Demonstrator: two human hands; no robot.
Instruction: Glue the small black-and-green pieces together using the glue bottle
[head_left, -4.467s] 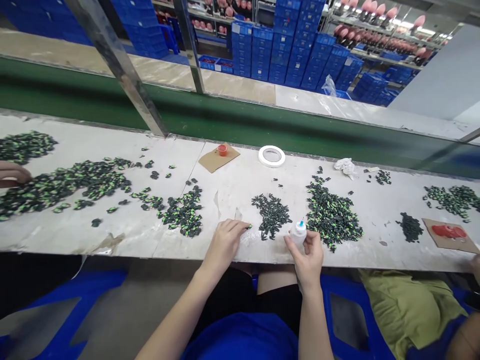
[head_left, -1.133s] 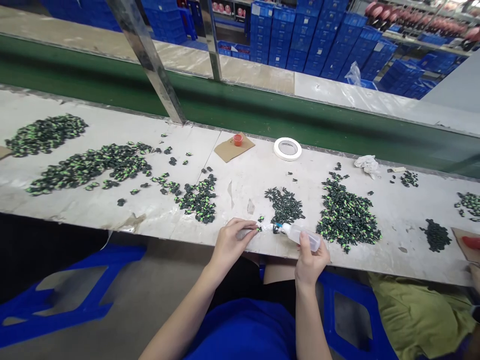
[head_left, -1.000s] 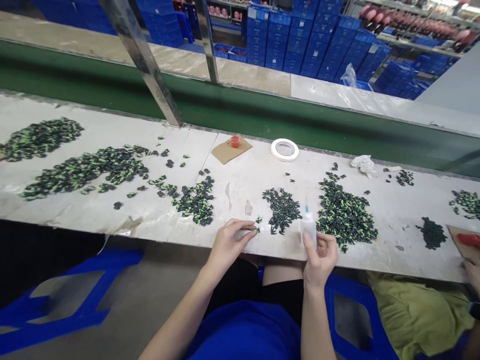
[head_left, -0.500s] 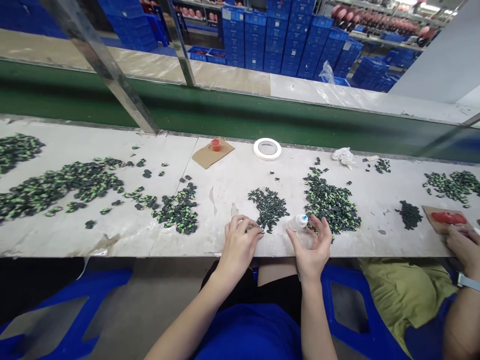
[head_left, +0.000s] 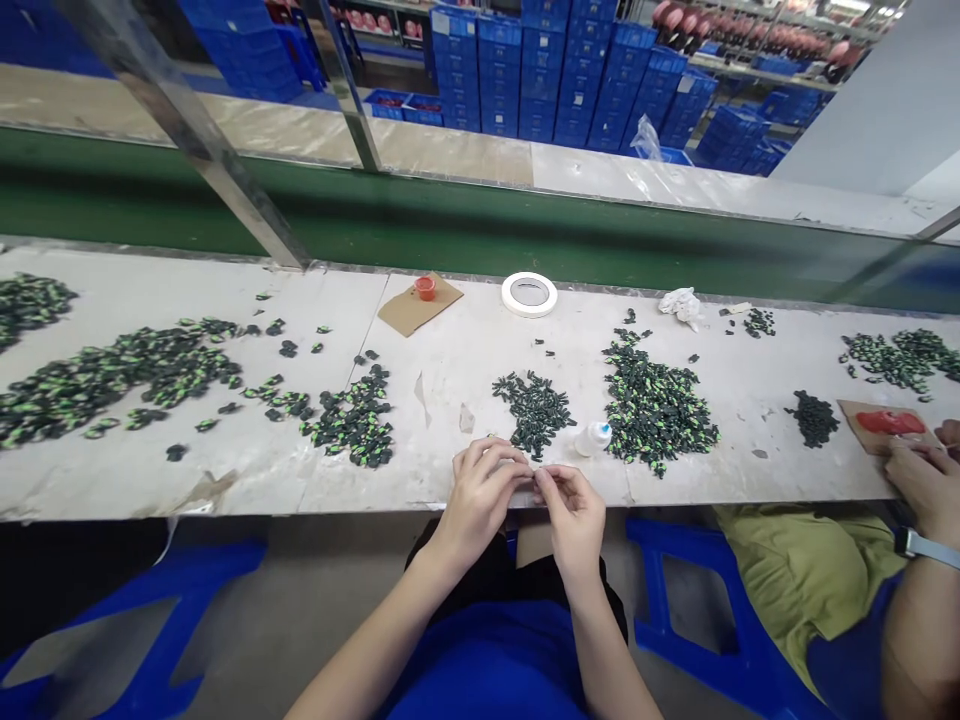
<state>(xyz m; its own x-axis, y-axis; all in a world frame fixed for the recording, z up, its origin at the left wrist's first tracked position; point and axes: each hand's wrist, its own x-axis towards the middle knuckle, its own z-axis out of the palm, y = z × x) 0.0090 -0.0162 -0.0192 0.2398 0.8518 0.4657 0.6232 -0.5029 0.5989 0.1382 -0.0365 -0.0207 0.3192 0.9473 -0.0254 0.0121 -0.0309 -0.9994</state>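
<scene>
My left hand is closed in a pinch near the table's front edge. Its fingertips meet those of my right hand, which is pinched too. A tiny dark piece shows between them, mostly hidden by the fingers. Just beyond the fingertips lies a pile of small dark green pieces. A small clear-white bottle with a blue tip stands right of that pile, apart from my hands. Farther right is a larger heap of black and bright green pieces.
A white tape roll and a red pot on cardboard lie at the back. More black-green heaps spread leftward. At the right, a co-worker's hand is beside a red patch on cardboard.
My right hand has let go of the bottle, leaving it standing, and has moved left to meet my left hand's fingertips. The view has shifted slightly.
</scene>
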